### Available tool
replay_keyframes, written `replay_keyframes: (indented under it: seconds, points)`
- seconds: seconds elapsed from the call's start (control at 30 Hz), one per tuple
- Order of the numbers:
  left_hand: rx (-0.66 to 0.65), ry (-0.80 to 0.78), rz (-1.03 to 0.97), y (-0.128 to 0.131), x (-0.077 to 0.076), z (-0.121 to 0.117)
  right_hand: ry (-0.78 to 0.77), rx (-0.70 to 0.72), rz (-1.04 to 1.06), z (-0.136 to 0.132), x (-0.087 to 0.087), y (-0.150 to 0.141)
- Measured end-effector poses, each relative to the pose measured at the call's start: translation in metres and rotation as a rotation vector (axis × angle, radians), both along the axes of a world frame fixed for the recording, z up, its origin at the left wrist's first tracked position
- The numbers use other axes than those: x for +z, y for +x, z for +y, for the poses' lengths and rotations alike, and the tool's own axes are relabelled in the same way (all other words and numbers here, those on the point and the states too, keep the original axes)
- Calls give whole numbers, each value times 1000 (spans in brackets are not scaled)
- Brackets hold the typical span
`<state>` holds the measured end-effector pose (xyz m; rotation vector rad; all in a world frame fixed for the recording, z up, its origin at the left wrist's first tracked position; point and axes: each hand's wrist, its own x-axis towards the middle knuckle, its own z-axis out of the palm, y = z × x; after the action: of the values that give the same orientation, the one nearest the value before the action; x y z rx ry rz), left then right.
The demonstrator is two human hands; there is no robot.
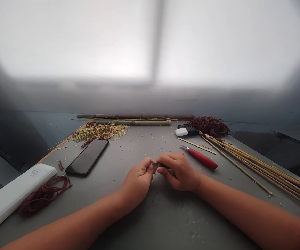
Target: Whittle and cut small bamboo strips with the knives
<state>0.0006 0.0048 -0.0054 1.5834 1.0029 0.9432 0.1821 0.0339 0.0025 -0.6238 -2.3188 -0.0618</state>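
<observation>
Over the middle of the grey table (136, 146), my two hands meet almost fingertip to fingertip. My right hand (182, 172) is closed around a short dark blade-like piece (155, 165), whose end points at my left fingers. A speck of red shows behind the right knuckles; I cannot tell whether it belongs to that piece. My left hand (139, 178) is closed in a pinch against the tip of the piece, and what lies between its thumb and fingers is hidden. Just beyond the right hand lies a red-handled craft knife (202, 158), its blade pointing away to the left.
On the right lie thin bamboo sticks (259, 168), a dark red cord bundle (209, 125) and a white case (181, 132). Leftward are a phone (88, 158), a white power strip-like block (19, 191), coiled cord (44, 194) and shavings (103, 131). Bamboo poles (150, 123) lie at the back.
</observation>
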Motion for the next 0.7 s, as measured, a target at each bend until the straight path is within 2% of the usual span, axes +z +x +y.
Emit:
replay_keyframes:
  seconds: [0.57, 0.7]
  points:
    - [4, -96, -106, 2, -4, 1, 46, -62, 0, 3, -2, -1]
    - [-10, -82, -82, -1, -3, -5, 31, -169, 57, 5, -1, 4]
